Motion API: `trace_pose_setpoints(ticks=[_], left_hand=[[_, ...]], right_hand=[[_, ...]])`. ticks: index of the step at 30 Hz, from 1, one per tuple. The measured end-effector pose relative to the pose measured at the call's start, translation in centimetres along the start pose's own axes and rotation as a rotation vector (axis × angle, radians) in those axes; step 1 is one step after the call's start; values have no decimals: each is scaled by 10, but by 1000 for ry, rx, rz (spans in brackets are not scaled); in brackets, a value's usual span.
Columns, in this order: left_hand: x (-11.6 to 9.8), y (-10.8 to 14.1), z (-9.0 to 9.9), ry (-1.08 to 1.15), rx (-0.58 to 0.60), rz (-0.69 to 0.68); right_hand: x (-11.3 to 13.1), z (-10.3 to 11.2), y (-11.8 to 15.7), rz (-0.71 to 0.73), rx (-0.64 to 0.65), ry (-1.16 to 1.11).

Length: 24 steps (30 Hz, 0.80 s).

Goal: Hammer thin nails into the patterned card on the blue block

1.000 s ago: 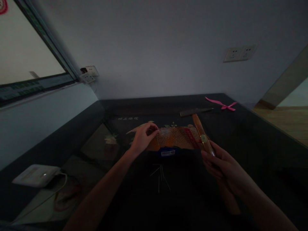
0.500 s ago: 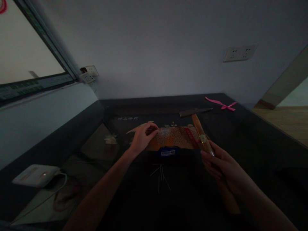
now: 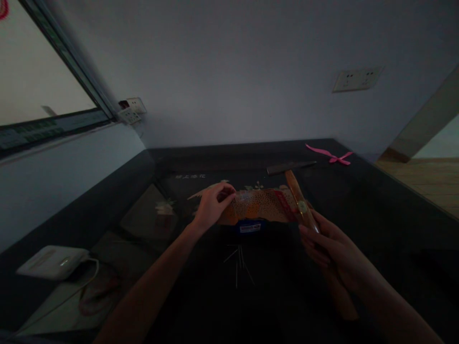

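Note:
In my right hand (image 3: 332, 241) is a hammer (image 3: 297, 191), gripped by its wooden handle, its dark metal head up and away from me. My left hand (image 3: 214, 203) rests at the left part of a brown, dark-speckled board (image 3: 263, 203) with a red strip on its right side. Thumb and forefinger are pinched together over the board; whatever they hold is too small to make out. Under the board's near edge sits a blue item with a white label (image 3: 250, 227). Several thin metal nails or pins (image 3: 240, 265) lie on the dark surface closer to me.
A pink ribbon (image 3: 335, 157) lies at the back right of the black table (image 3: 222, 155). On the left are a white device (image 3: 55, 262) and its cable (image 3: 81, 286). Wall sockets (image 3: 358, 79) are on the wall behind. The scene is dim.
Almost nothing differs. The hammer has shifted very slightly, while the left hand keeps its pinch over the board.

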State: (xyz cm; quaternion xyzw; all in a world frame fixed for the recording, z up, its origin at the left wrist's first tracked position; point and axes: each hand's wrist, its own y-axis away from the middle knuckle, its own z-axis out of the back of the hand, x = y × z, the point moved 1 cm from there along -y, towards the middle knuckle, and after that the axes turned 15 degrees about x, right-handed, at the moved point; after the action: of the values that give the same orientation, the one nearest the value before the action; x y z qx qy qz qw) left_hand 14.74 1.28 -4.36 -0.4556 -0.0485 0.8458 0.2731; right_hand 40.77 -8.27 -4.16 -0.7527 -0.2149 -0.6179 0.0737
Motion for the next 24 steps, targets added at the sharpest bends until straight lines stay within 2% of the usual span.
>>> trace_pose_setpoints(ticks=[14,24], left_hand=[[2,0,-2,-44,-12,-18],[-4,0,-1,-40,-5,-3]], right_hand=[[-2,1,0,-1,23,-10],[-1,0,0,2,-1,-1]])
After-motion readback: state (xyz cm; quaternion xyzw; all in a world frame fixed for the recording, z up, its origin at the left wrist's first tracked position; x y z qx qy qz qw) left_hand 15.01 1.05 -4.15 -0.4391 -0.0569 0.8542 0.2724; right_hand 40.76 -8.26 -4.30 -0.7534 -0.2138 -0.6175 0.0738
